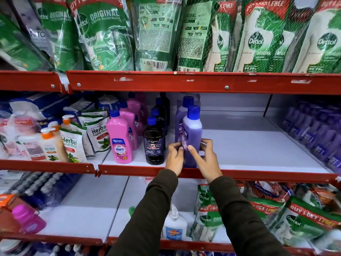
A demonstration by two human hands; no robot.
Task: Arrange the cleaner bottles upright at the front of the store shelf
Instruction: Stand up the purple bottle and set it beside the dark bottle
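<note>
purple bottle [191, 137] upright, shelf front [258, 173] | left hand [174, 159], right hand [207, 161] fingers clasp it

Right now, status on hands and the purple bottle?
Left hand and right hand both gripping purple bottle. Bottle upright at shelf front edge. Black Bactin bottle close on its left.

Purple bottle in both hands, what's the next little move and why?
Probably turn the purple bottle so its label faces out, then let go. It stands upright at the shelf's front edge, right of the black Bactin bottle, but its label points left. The left hand and right hand grip its lower half.
</note>
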